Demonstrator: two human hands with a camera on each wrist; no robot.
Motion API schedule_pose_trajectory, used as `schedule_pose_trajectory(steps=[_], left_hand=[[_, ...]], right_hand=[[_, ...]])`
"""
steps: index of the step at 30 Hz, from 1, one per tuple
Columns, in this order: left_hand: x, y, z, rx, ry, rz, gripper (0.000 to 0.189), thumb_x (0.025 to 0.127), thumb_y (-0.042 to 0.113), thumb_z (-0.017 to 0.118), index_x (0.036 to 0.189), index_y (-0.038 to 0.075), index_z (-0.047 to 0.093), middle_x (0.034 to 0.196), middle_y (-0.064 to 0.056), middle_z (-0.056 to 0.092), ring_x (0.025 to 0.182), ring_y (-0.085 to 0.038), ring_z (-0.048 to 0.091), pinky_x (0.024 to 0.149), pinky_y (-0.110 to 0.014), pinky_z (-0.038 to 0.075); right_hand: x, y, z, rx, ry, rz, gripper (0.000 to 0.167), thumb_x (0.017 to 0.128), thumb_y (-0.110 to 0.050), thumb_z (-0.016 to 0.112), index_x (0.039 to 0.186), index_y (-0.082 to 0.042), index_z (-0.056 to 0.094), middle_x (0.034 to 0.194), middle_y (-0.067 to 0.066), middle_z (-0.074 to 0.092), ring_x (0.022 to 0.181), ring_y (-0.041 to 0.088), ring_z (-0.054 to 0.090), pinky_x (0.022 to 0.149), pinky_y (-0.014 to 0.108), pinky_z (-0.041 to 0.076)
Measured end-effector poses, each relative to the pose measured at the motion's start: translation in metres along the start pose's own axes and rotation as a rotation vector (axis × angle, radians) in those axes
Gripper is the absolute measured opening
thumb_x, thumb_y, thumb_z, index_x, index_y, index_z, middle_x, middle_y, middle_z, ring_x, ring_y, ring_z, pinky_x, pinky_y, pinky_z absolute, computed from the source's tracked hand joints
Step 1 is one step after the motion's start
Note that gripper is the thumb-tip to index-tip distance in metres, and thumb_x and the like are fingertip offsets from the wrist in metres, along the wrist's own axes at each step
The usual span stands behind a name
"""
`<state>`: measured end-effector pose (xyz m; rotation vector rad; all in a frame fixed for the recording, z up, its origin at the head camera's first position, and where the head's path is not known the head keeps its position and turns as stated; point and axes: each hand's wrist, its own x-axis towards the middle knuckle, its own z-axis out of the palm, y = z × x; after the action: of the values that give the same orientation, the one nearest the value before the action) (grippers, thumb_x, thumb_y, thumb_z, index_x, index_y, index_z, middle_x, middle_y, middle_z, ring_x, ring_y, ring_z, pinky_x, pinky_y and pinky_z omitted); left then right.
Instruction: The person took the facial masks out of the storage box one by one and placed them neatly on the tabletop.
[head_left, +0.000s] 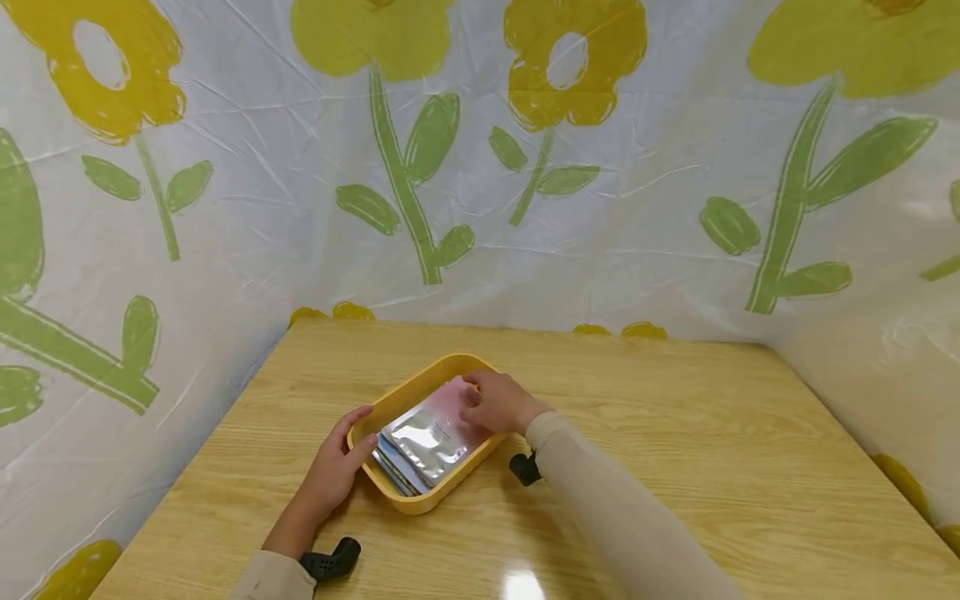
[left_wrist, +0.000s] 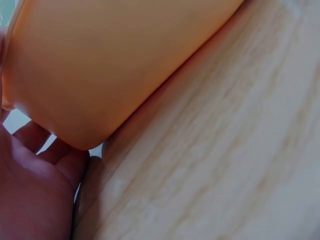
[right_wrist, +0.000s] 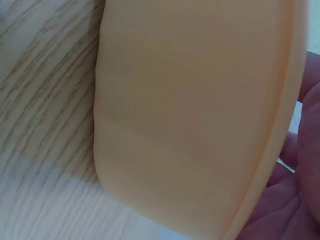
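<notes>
A yellow plastic bin (head_left: 420, 503) stands at an angle on the wooden table. In it lies a pink and silver foil packet (head_left: 429, 433), over several other flat packets (head_left: 397, 467) whose edges show at the near left end. My left hand (head_left: 333, 462) holds the bin's left end, thumb over the rim and fingers along the outside. In the left wrist view those fingers (left_wrist: 65, 155) lie against the bin's wall. Reaching over the right rim, my right hand (head_left: 498, 402) pinches the packet's far right part with curled fingers. The bin's wall (right_wrist: 195, 115) hides most of that hand in the right wrist view.
The wooden table (head_left: 637, 433) extends on both sides of the bin. A white cloth (head_left: 645, 250) printed with flowers hangs behind and along the sides. Black devices are strapped at the left wrist (head_left: 333, 560) and right wrist (head_left: 525, 469).
</notes>
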<state>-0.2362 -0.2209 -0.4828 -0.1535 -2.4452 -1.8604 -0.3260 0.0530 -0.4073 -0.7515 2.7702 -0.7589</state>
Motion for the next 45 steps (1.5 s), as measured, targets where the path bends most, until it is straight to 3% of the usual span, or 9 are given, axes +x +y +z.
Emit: schedule_pose_trajectory(steps=[5,11,16,24,31,38,45], left_hand=[[-0.001,0.002,0.001,-0.006,-0.003,0.008,0.052,0.103,0.021,0.057,0.149,0.007,0.039,0.157,-0.019,0.031,0.144,-0.033,0.030,0.114,-0.045,0.027],[-0.002,0.003,0.003,-0.008,-0.006,0.007,0.051,0.103,0.021,0.057,0.149,0.007,0.039,0.157,-0.019,0.031,0.143,-0.035,0.031,0.114,-0.047,0.029],[0.000,0.003,0.005,-0.006,0.004,0.001,0.051,0.102,0.021,0.058,0.149,0.008,0.040,0.157,-0.018,0.032,0.143,-0.033,0.033,0.113,-0.042,0.031],[0.000,0.005,0.005,-0.033,-0.013,0.011,0.051,0.103,0.019,0.057,0.149,0.007,0.040,0.157,-0.019,0.031,0.142,-0.035,0.033,0.109,-0.033,0.035],[0.000,0.003,0.004,-0.043,-0.016,0.020,0.051,0.103,0.019,0.058,0.149,0.008,0.039,0.156,-0.020,0.032,0.139,-0.035,0.038,0.101,-0.022,0.041],[0.001,0.000,0.001,-0.041,-0.021,0.034,0.053,0.103,0.021,0.058,0.150,0.006,0.038,0.155,-0.021,0.033,0.137,-0.037,0.040,0.097,-0.017,0.042],[0.001,-0.003,-0.002,-0.006,-0.014,0.003,0.053,0.103,0.022,0.058,0.150,0.009,0.038,0.156,-0.019,0.031,0.139,-0.035,0.037,0.100,-0.020,0.040]], right_hand=[[0.003,-0.002,-0.001,-0.035,-0.038,0.046,0.066,0.089,-0.026,0.077,0.142,0.002,0.050,0.135,0.015,0.059,0.114,0.027,0.057,0.109,0.042,0.040],[0.006,-0.002,0.000,-0.077,-0.070,0.072,0.068,0.087,-0.028,0.080,0.141,0.001,0.050,0.115,0.012,0.063,0.102,0.026,0.056,0.102,0.040,0.046],[0.008,-0.001,0.002,-0.123,-0.092,0.078,0.070,0.087,-0.030,0.079,0.143,0.001,0.049,0.134,0.016,0.059,0.116,0.027,0.058,0.108,0.041,0.042],[0.008,0.000,0.002,-0.167,-0.132,0.089,0.065,0.089,-0.032,0.077,0.139,0.000,0.051,0.130,0.015,0.061,0.099,0.021,0.056,0.105,0.038,0.044],[0.008,-0.001,0.003,-0.168,-0.099,0.074,0.066,0.087,-0.031,0.079,0.138,0.000,0.052,0.132,0.015,0.060,0.108,0.023,0.058,0.106,0.037,0.043],[0.006,-0.001,0.005,-0.163,-0.048,0.029,0.046,0.085,-0.029,0.080,0.116,-0.002,0.059,0.097,0.006,0.060,0.092,0.023,0.054,0.089,0.035,0.048],[0.007,0.001,0.010,-0.150,-0.024,0.001,0.061,0.084,-0.029,0.078,0.133,0.001,0.055,0.122,0.013,0.061,0.113,0.028,0.054,0.103,0.038,0.044]])
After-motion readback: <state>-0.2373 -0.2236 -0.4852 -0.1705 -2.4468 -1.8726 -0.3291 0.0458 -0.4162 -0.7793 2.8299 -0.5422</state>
